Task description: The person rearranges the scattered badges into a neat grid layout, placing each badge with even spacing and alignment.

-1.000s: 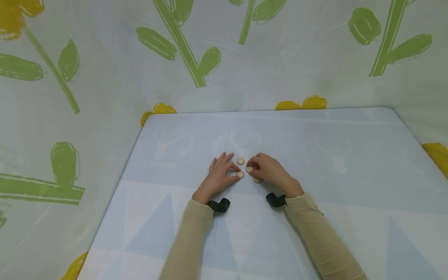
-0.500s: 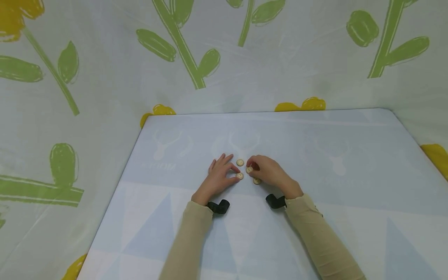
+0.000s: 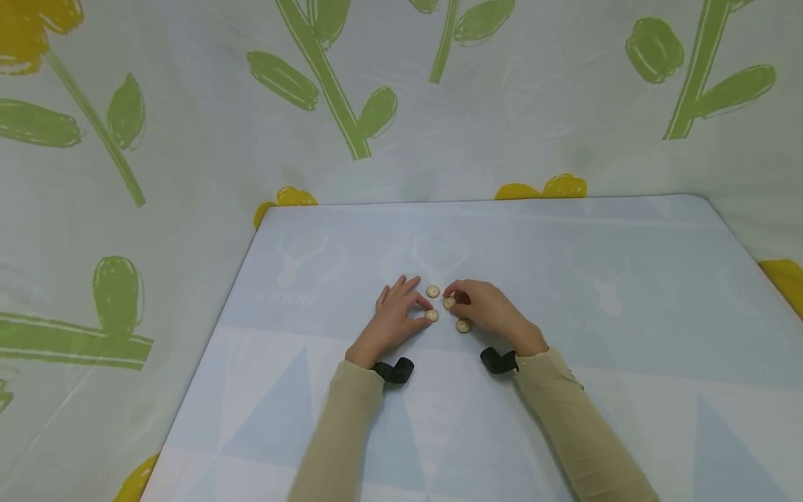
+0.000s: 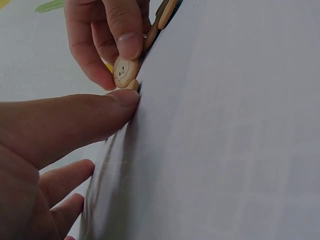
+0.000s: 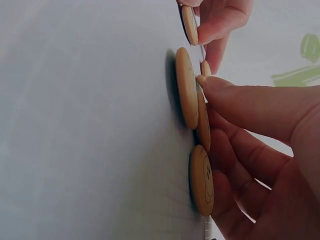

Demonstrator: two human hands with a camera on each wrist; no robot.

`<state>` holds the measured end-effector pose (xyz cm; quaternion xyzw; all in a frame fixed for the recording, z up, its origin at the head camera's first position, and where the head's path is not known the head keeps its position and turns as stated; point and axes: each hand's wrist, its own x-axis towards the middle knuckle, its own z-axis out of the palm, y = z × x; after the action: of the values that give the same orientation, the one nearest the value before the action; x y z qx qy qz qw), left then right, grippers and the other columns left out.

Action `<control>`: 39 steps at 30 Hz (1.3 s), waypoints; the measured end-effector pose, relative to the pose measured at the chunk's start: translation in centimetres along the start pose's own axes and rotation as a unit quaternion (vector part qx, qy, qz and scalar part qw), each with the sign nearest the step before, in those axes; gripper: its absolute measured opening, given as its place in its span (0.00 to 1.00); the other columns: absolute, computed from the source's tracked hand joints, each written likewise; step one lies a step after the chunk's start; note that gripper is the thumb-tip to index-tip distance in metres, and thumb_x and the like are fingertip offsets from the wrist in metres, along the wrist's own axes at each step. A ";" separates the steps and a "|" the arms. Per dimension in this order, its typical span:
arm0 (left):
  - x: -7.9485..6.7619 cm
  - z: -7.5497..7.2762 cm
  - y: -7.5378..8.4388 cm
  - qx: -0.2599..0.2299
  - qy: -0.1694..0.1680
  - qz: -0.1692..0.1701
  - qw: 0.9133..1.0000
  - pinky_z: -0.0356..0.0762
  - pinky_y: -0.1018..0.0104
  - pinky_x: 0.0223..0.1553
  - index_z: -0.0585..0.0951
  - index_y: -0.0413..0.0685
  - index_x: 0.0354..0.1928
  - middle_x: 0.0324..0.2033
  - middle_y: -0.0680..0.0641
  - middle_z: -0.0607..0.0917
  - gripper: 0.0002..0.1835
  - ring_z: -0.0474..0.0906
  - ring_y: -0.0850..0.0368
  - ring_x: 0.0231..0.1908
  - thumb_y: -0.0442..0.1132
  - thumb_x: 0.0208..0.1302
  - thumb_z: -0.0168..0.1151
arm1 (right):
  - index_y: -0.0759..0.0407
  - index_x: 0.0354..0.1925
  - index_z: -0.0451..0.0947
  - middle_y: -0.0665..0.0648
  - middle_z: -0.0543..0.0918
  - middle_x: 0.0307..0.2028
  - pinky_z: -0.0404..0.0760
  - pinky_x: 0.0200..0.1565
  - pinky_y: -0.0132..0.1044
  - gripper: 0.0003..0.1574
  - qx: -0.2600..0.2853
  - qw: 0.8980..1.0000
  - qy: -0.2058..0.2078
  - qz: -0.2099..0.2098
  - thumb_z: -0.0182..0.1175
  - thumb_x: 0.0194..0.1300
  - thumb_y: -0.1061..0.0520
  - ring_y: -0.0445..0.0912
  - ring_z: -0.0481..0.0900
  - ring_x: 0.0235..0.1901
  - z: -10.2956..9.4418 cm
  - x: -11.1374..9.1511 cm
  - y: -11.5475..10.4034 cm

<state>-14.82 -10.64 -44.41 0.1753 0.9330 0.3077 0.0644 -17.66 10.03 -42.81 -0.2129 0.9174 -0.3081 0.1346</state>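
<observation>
Small round wooden discs lie close together on the table. My left hand pinches one disc between thumb and index finger, its other fingers spread on the tabletop. To its right, my right hand holds another disc by thumb and fingertips. In the left wrist view that disc is tilted up and shows a drawn face, right beside the left thumb. Another disc lies beyond the hands, and one lies below the right hand. The right wrist view shows a further disc by the right fingers.
The table has a pale blue and white cover with faint antler prints and triangles. Behind and left of it hangs a light sheet with green stems and yellow flowers. A black wrist camera sits at the left cuff, another at the right.
Both hands keep nearly the same place and the same discs. The disc below the right hand shows a little more fully than before.
</observation>
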 end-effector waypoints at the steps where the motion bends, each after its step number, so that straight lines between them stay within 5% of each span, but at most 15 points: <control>1: 0.0 0.0 0.0 -0.001 0.000 0.000 1.000 0.32 0.49 0.61 0.78 0.59 0.36 0.66 0.50 0.56 0.09 0.39 0.52 0.67 0.49 0.54 0.63 | 0.51 0.43 0.76 0.48 0.75 0.30 0.70 0.35 0.37 0.12 0.002 1.000 0.000 -0.001 0.59 0.58 0.56 0.44 0.70 0.31 0.0 0.0 0.0; 19: 0.1 -0.1 -0.1 -0.004 0.002 0.004 1.000 0.32 0.49 0.61 0.78 0.59 0.37 0.66 0.49 0.57 0.08 0.39 0.52 0.67 0.47 0.54 0.63 | 0.48 0.45 0.75 0.49 0.77 0.33 0.72 0.36 0.39 0.13 0.043 0.997 0.056 0.014 0.59 0.59 0.52 0.44 0.73 0.33 -0.8 0.2 0.8; 39: 0.1 0.0 0.0 -0.004 -0.001 0.002 1.000 0.32 0.49 0.61 0.78 0.59 0.37 0.66 0.49 0.56 0.09 0.39 0.52 0.67 0.48 0.54 0.63 | 0.48 0.45 0.74 0.51 0.76 0.36 0.71 0.40 0.41 0.13 0.101 0.992 0.049 0.062 0.58 0.60 0.50 0.47 0.72 0.36 -0.7 0.4 1.1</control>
<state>-14.92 -10.66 -44.40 0.1774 0.9312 0.3115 0.0653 -18.63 11.00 -43.00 -0.1252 0.8985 -0.4003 0.1295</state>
